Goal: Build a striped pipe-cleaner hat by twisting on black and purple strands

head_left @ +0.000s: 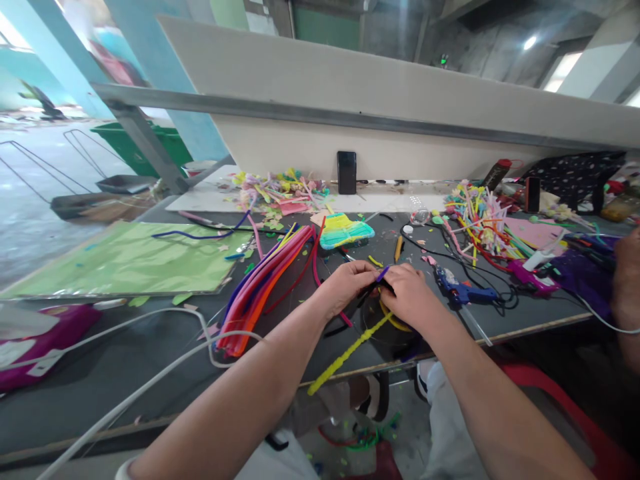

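Near the table's front edge my left hand [350,285] and my right hand [409,293] meet, fingers pinched together. A short purple pipe cleaner [383,274] shows between their fingertips, and both hands grip it. From under my right hand a twisted yellow pipe cleaner [353,352] slants down past the table edge; whether the fingers hold it too is hidden. Dark strands and a round dark object with a yellow rim lie beneath the hands, partly covered. Left of them rests a bundle of pink, purple and orange pipe cleaners [265,287].
A blue glue gun [465,288] and a magenta one [535,277] lie at right with cables. A magenta device [45,343] with white cable is at left, near a green sheet [125,260]. A phone [347,172] leans at the back. Another person's arm [627,293] shows at right.
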`<state>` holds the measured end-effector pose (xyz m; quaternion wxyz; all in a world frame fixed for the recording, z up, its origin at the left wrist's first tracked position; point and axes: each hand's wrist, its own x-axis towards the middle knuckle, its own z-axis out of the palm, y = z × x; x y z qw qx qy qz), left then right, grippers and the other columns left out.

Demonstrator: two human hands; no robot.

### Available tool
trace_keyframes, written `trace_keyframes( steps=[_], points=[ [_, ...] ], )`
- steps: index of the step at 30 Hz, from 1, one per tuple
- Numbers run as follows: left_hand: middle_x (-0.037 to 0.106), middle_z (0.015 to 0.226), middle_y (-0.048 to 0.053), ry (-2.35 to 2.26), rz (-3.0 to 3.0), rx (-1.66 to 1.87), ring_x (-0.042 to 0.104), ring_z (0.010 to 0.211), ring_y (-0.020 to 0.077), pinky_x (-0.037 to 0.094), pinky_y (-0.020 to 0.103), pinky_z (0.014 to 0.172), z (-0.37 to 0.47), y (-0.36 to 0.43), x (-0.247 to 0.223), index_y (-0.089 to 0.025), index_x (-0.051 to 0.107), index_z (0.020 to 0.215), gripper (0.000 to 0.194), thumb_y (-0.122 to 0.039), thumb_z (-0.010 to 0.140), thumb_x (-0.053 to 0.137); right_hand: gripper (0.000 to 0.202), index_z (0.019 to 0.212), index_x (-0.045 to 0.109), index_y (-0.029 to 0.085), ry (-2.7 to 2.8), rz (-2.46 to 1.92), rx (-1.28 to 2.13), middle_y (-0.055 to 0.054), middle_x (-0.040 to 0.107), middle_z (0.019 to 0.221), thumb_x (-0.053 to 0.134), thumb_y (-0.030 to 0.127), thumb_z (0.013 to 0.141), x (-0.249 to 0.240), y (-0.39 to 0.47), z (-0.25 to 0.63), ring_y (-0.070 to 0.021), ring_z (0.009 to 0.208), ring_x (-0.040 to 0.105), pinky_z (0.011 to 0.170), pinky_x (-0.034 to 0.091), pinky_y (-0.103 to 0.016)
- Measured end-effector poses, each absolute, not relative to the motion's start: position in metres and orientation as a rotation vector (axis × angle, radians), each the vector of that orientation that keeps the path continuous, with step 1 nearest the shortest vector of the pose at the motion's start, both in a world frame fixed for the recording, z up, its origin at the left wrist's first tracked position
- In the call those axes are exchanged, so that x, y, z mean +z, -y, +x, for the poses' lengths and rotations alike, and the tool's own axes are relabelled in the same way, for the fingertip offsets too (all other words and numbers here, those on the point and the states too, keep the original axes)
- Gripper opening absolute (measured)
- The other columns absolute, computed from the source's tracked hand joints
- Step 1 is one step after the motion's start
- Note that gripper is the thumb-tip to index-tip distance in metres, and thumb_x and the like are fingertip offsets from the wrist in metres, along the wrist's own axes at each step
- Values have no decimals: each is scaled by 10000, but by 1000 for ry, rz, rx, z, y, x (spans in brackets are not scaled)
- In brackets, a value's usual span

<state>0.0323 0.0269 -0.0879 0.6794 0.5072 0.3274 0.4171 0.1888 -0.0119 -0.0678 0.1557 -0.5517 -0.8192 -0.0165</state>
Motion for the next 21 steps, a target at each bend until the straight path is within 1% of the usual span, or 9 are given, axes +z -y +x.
trace_keyframes(
  steps=[6, 9, 13, 18, 21],
  points=[
    [598, 642, -6, -752, 1199, 884, 525, 568, 81, 400, 209, 576, 26, -30, -88, -125, 635, 752, 204, -249, 630, 742, 187, 1008, 603, 203, 2378, -1557, -74, -61, 640, 1058, 498, 210, 854, -64, 15, 186, -222, 1037, 488, 823, 330, -340],
    [584, 634, -18, -775, 1307, 864, 502, 552, 66, 354, 187, 539, 22, -31, -87, -129, 637, 769, 164, -205, 644, 711, 170, 988, 602, 201, 2372, -1552, -110, -65, 645, 1044, 486, 210, 865, -63, 17, 185, -224, 1025, 490, 833, 319, -347],
    [581, 634, -19, -763, 1439, 852, 518, 581, 80, 376, 198, 579, 21, -31, -87, -134, 621, 794, 127, -172, 677, 653, 173, 988, 602, 203, 2372, -1544, -139, -67, 646, 1039, 480, 202, 865, -63, 18, 185, -227, 1026, 490, 843, 314, -357],
    [585, 664, -14, -832, 1645, 923, 514, 617, 90, 370, 199, 587, 25, -28, -86, -142, 610, 765, 86, -131, 679, 606, 215, 1032, 610, 194, 2364, -1550, -129, -78, 651, 1062, 472, 205, 867, -63, 19, 184, -240, 1052, 498, 859, 329, -376],
    [562, 632, -27, -842, 1645, 962, 492, 590, 80, 352, 191, 561, 27, -25, -82, -144, 594, 727, 57, -127, 676, 612, 258, 1090, 607, 205, 2350, -1514, -77, -80, 649, 1111, 493, 210, 858, -56, 23, 187, -246, 1082, 506, 887, 340, -390]
  ],
)
